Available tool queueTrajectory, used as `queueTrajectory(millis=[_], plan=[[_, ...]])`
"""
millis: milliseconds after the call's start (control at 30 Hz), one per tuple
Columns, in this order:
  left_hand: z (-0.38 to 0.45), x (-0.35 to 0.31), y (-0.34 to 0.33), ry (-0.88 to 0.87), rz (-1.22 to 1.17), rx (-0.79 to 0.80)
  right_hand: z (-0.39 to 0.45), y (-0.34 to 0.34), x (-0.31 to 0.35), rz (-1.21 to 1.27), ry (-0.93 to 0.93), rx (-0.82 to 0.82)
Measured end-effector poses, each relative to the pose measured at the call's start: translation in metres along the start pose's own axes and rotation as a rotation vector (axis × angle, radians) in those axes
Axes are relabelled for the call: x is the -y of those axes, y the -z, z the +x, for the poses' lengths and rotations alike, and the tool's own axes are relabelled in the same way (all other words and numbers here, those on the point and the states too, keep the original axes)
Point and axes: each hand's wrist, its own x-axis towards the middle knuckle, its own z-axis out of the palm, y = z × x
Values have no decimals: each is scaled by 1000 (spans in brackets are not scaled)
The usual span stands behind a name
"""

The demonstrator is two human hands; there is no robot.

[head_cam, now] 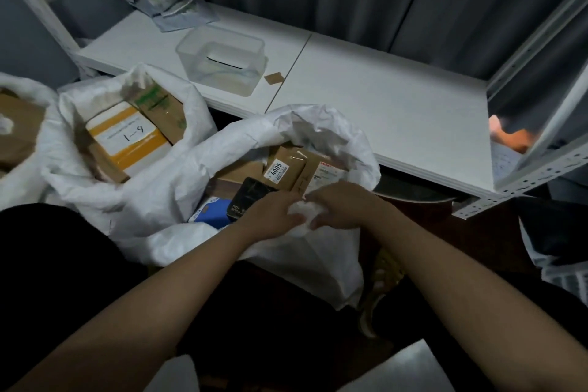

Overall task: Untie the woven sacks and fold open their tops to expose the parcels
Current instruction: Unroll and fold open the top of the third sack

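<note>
Three white woven sacks stand on the floor with their tops open. The nearest sack (311, 134) shows brown cardboard parcels (286, 169), a black packet (251, 199) and a blue packet (211, 215). My left hand (270, 216) and my right hand (342, 205) meet at its near rim, both pinching a bunched fold of the white sack fabric (300, 215). The middle sack (79, 149) holds a yellow-and-white box marked 1-6 (130, 137) and a brown carton. A third sack (19, 124) at the far left edge shows a brown parcel.
A low white shelf board (381, 99) runs behind the sacks, bearing a clear plastic tub (222, 57), a scrap of brown tape and a heap of papers at the back left. White metal racking (541, 169) rises on the right. Dark curtains hang behind.
</note>
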Motion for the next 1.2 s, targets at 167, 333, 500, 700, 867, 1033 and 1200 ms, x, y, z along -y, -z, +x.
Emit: queueTrajectory(millis=[167,333,500,700,867,1033,1200], plan=[[-17,26,3,109,35,-301,42,12,-8,273,-33,74],[-45,36,-15,59,198,-465,56,11,-24,490,-72,133],[-21,41,19,-122,500,-412,39,4,-19,749,-112,146],[-27,33,63,-180,507,-548,12,15,10,834,2,56],[-44,36,45,-225,385,-226,2,-1,13,346,177,-102],[-33,20,20,-13,310,-34,-18,-30,21,-72,226,-390],[-38,25,-10,-533,825,-516,-16,-39,24,393,89,-43]])
